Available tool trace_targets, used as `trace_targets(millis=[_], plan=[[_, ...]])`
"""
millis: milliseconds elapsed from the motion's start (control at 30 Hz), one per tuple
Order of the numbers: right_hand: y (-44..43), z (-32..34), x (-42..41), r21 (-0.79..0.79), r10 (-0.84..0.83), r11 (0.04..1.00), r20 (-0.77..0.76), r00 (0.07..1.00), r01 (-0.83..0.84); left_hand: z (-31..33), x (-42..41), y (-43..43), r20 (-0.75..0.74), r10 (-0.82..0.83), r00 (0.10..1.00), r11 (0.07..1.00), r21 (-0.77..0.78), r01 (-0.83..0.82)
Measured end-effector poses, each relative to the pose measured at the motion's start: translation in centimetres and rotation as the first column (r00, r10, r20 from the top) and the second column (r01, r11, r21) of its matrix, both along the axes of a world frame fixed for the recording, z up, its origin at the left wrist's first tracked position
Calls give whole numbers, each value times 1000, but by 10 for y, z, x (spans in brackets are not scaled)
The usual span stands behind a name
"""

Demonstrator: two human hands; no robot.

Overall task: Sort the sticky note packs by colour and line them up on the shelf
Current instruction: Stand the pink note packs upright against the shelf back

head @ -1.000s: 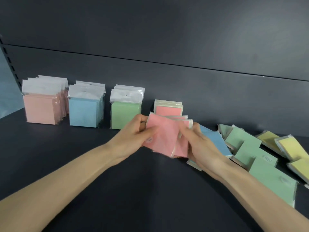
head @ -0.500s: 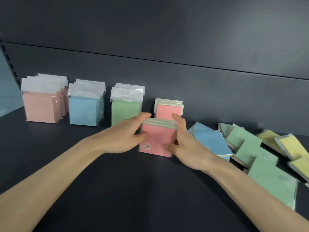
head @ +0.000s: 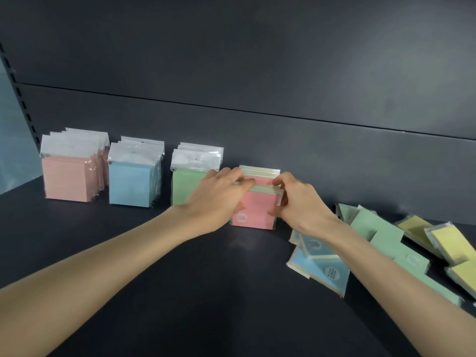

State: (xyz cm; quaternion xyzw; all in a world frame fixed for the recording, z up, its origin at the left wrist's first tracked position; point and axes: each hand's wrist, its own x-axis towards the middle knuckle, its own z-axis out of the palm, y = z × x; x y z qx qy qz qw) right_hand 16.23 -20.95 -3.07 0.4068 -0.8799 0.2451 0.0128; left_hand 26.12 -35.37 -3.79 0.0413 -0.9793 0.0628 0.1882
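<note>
A small stack of pink packs (head: 257,211) stands upright on the dark shelf (head: 206,292), just in front of more pink packs (head: 262,173) by the back wall. My left hand (head: 219,199) grips the stack's left top edge and my right hand (head: 298,202) grips its right side. To the left stand upright rows of salmon packs (head: 68,179), blue packs (head: 131,184) and green packs (head: 185,181); my left hand partly hides the green row.
Loose packs lie flat at the right: blue packs (head: 319,266), green packs (head: 381,235) and yellow packs (head: 448,243). The dark back wall (head: 309,150) runs behind everything. A pale panel (head: 13,150) closes the far left.
Both hands carried the pink packs from mid-air down onto the shelf, stood them upright, and pushed them back toward the pink packs at the wall.
</note>
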Motion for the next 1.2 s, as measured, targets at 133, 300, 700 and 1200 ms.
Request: trace_targets(millis=[133,300,700,1200], plan=[[-4,0,-19,-21,-18,1000,24,1000,19,2,-19,1,4,14,1000,994,-106,-13],[-8,-3,-26,-27,11,1000,15,1000,-11,3,-27,-3,58,-1,998,991,-131,9],[-8,-2,-29,206,167,964,10,986,-166,11,-37,-17,283,-28,959,999,-25,36],[-15,3,-32,343,135,931,4,991,-128,16,-37,-13,325,3,946,1000,10,-7]])
